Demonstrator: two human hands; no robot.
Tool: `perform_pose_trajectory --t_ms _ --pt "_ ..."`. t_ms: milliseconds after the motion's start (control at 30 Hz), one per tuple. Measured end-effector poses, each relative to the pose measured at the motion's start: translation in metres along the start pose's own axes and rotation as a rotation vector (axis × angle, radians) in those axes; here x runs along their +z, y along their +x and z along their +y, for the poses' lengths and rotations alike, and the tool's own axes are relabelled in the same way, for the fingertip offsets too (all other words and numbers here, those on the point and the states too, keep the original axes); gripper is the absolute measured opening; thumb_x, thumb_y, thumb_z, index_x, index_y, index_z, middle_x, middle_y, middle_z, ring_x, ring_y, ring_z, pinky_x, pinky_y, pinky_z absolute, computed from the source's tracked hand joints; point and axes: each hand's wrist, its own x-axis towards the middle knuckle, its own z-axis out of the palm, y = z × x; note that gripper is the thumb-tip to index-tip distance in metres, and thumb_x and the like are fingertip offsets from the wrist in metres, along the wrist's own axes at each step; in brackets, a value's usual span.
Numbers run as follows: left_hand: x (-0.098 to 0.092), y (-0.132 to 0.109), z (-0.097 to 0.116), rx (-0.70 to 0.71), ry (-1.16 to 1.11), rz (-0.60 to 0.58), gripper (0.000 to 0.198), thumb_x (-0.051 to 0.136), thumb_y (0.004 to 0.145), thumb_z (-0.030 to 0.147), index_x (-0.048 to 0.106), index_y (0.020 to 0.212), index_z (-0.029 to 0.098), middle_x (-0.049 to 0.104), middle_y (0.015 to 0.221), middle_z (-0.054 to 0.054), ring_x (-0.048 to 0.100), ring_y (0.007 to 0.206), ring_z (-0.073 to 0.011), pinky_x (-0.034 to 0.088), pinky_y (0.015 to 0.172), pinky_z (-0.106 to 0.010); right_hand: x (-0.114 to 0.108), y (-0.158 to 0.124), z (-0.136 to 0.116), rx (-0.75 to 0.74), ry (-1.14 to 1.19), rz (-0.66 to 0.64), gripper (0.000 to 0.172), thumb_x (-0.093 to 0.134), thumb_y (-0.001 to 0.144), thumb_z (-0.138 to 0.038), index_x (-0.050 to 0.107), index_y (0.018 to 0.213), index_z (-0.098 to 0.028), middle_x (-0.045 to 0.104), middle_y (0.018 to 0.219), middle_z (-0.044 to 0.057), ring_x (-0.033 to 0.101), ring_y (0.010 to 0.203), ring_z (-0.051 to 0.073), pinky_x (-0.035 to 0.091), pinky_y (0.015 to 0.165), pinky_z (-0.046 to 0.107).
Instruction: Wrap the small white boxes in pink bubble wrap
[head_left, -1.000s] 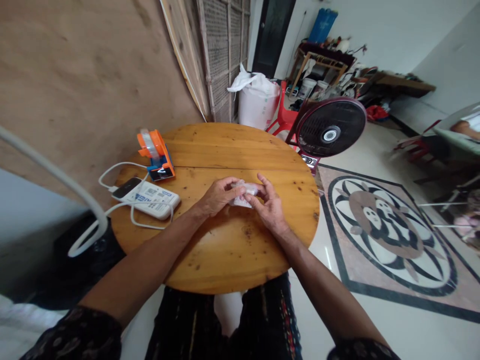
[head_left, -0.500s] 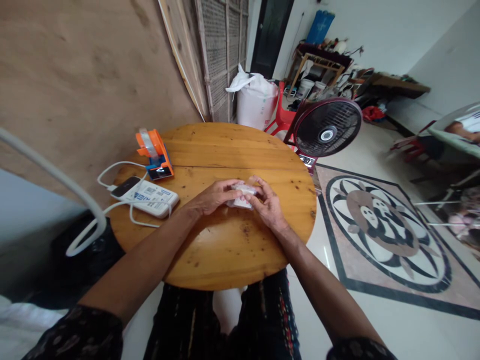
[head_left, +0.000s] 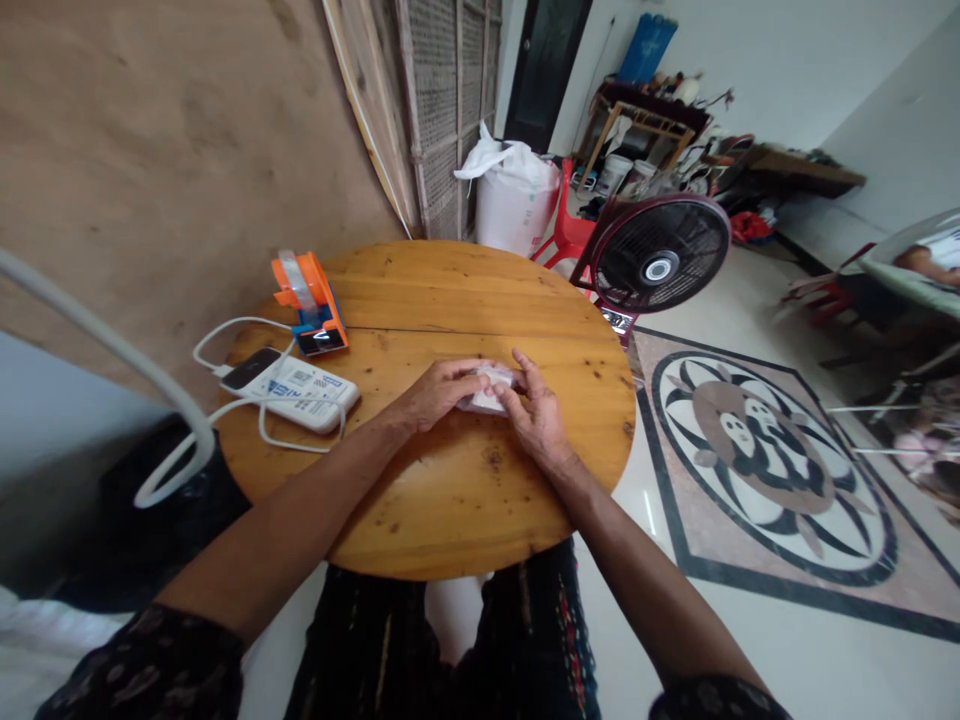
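Between my two hands, low over the round wooden table (head_left: 450, 500), is a small whitish rectangular packet (head_left: 486, 400) that looks wrapped in clear plastic. My left hand (head_left: 441, 392) grips its left side, thumb on top and fingers along the far edge. On the other side my right hand (head_left: 536, 410) holds it with the thumb pressed on top, while its index finger sticks up. Fingers cover much of the packet, so its print and exact kind cannot be made out.
An orange and blue tape dispenser (head_left: 311, 300) stands at the table's back left. Near it lies a white power bank (head_left: 300, 392) with white cables (head_left: 266, 425). Beyond the table are a floor fan (head_left: 660, 255), a red chair (head_left: 570, 230) and a white sack (head_left: 514, 200).
Both hands stay on the packet in nearly the same place. My right index finger has lifted from it, and the camera view has shifted slightly.
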Motion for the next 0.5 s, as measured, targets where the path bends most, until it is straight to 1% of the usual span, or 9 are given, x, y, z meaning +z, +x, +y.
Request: perform_pose_trajectory --t_ms 67,100,267,400,500 --pt "0.0008 -0.0003 0.0008 -0.01 0.003 0.043 0.052 0.075 0.067 0.039 0.07 0.112 0.013 0.072 0.1 -0.008 0.063 0.085 -0.0182 0.046 0.083 -0.032 0.0005 -0.0005 0.0 0.003 0.009 0.016 0.068 0.059 0.089 -0.048 0.038 0.146 -0.02 0.067 0.12 0.014 0.066 0.106 0.025 0.056 0.09 0.042" --pt "0.001 -0.0005 0.0011 -0.01 0.002 0.044 0.051 0.075 0.067 0.039 0.07 0.112 0.013 0.072 0.099 -0.007 0.063 0.084 -0.0178 0.046 0.082 -0.032 0.0007 -0.0007 -0.0004 0.006 0.012 0.023 0.068 0.06 0.088 -0.048 0.037 0.146 -0.02 0.067 0.12 0.014 0.066 0.104 0.025 0.057 0.089 0.041" --pt "0.0002 -0.0009 0.0013 0.003 -0.017 -0.052 0.046 0.071 0.071 0.039 0.07 0.11 0.014 0.072 0.096 -0.006 0.063 0.081 -0.0163 0.046 0.078 -0.028 0.0012 -0.0014 -0.0027 0.021 0.015 0.034 0.071 0.062 0.086 -0.047 0.037 0.146 -0.019 0.066 0.122 0.015 0.068 0.099 0.025 0.059 0.082 0.04" --pt "-0.0025 -0.0012 0.0011 -0.009 0.048 -0.069 0.047 0.069 0.072 0.041 0.069 0.11 0.013 0.071 0.095 -0.005 0.061 0.077 -0.0158 0.044 0.071 -0.026 0.0007 -0.0017 0.0014 0.016 0.025 0.005 0.07 0.062 0.087 -0.047 0.037 0.146 -0.021 0.067 0.12 0.014 0.068 0.097 0.024 0.059 0.08 0.039" --pt "-0.0026 -0.0017 0.0017 -0.001 0.045 -0.072 0.048 0.071 0.071 0.042 0.069 0.109 0.014 0.071 0.098 -0.006 0.061 0.078 -0.0162 0.044 0.071 -0.027 -0.0003 -0.0015 0.0043 0.004 0.016 -0.005 0.07 0.062 0.086 -0.047 0.037 0.147 -0.021 0.068 0.119 0.013 0.068 0.099 0.025 0.058 0.083 0.04"
